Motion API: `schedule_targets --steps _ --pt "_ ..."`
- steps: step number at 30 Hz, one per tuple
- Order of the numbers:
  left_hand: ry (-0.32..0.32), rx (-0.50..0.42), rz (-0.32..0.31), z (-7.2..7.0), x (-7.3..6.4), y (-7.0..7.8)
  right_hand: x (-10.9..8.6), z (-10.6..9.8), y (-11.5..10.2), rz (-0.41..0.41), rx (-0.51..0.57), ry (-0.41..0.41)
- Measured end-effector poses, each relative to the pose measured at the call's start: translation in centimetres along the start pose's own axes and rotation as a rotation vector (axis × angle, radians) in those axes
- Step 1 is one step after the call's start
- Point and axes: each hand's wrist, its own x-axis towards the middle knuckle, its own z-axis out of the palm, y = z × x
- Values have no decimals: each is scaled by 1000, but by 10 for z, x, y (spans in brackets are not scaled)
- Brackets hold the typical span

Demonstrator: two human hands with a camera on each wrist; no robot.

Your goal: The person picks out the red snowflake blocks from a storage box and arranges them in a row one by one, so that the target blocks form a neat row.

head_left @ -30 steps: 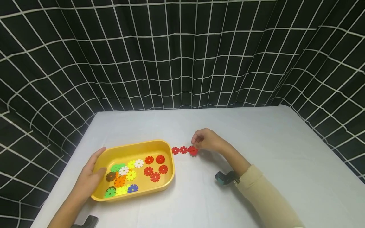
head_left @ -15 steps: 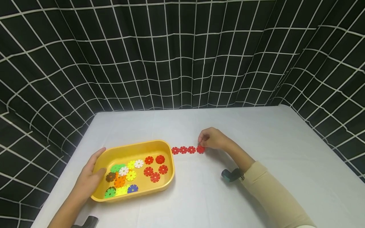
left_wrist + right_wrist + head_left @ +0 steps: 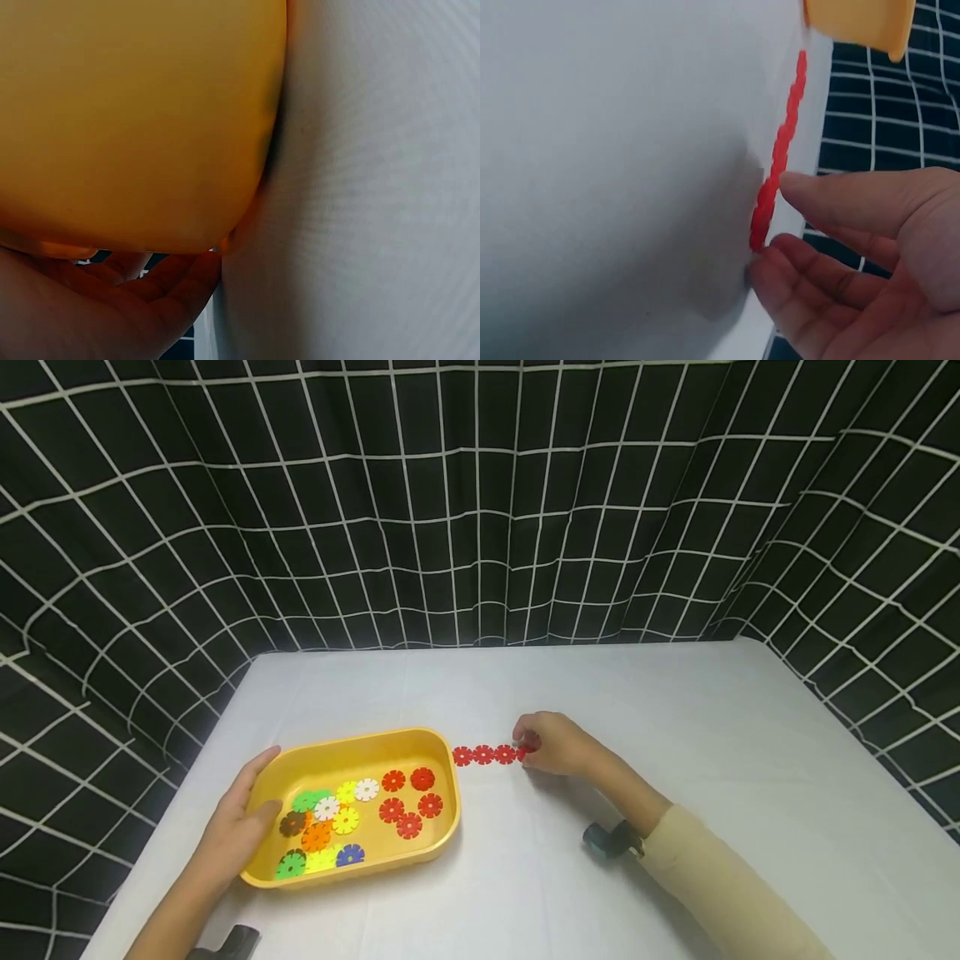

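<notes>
A row of red notched snowflake discs (image 3: pixel 483 754) lies flat on the table to the right of the yellow bin (image 3: pixel 420 856). My right hand (image 3: pixel 557 744) pinches the rightmost red disc (image 3: pixel 761 217) by its edges between thumb and fingers; this disc is partly covered in the head view. It lies on the table at the end of the row, close against its neighbour. My left hand (image 3: pixel 238 818) grips the bin's left end, thumb over the rim and fingers along the outside. Inside the bin are loose red discs (image 3: pixel 408 825) and other colours.
Green (image 3: pixel 291 864), yellow, white, orange, brown and blue discs (image 3: pixel 350 855) lie in the bin's left half. A white cloth covers the table (image 3: pixel 637 710). Black curtain with white grid lines (image 3: pixel 480 510) stands behind and at both sides. A dark wrist device (image 3: pixel 611 841) hangs by the right wrist.
My right hand first moved right, setting the rightmost disc apart from the row, then lowered around it, and the disc now sits closer to the row. The left hand and bin stayed put.
</notes>
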Motion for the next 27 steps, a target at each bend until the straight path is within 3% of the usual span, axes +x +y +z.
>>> schedule_targets --steps 5,9,15,17,19,23,27 --pt "-8 -10 3 1 0 0 -9 3 -16 -28 -5 63" --pt "-3 6 1 0 0 0 -16 12 -37 -117 47 123" --pt "-7 6 3 0 1 -1 -24 28 -76 -459 40 217" --pt "-9 5 -2 1 1 -1 -25 32 -90 -544 20 200" --pt "-15 1 -11 1 1 -1 -25 36 -103 -577 -21 145" --pt "-21 -4 -23 0 1 -1 -21 49 -119 -592 -122 -13" --pt "-18 4 -21 -1 2 -1 -13 59 -128 -568 -177 -94"
